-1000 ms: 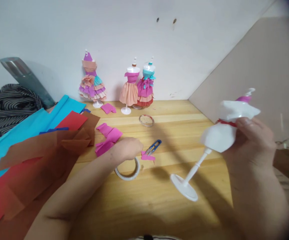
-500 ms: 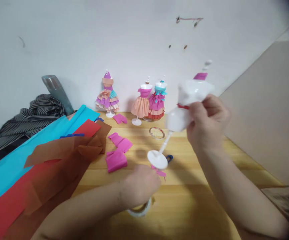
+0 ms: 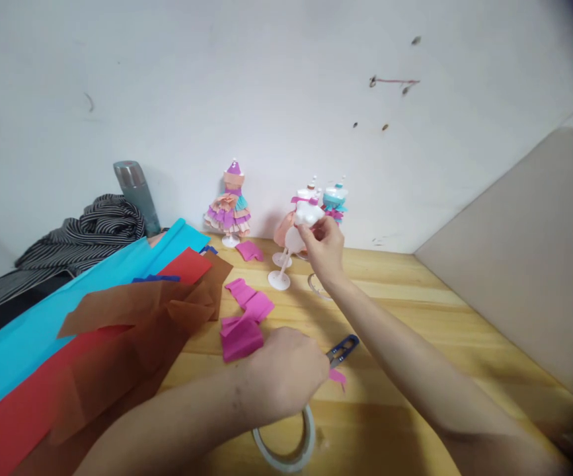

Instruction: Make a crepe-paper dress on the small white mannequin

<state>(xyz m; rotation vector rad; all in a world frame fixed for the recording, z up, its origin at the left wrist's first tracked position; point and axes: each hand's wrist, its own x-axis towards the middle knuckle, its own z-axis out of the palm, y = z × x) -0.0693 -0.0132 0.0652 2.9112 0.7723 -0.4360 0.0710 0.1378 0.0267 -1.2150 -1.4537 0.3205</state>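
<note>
My right hand (image 3: 326, 250) is closed round the waist of a small white dress-form mannequin (image 3: 309, 213), tilted, with a pink band at its neck and a round white base. It overlaps a mannequin in a pink and peach dress (image 3: 283, 228) behind it. My left hand (image 3: 289, 373) is low over the table, back upward and fingers curled under, so whatever they hold is hidden. Beside its knuckles lie blue-handled thread snips (image 3: 344, 350) and a pink scrap (image 3: 338, 377). Just below it lies a roll of tape (image 3: 308, 436).
Pink crepe paper pieces (image 3: 242, 340) lie left of centre. Brown, red and turquoise paper (image 3: 92, 264) covers the left side, near striped cloth (image 3: 88, 231) and a bottle (image 3: 137, 195). Dressed mannequins (image 3: 227, 211) stand along the wall; a ring (image 3: 314, 285) lies behind my right forearm.
My right hand has carried the white mannequin away from me, leftward towards the dressed ones at the wall. My left hand has shifted slightly right, and the view has tilted upward.
</note>
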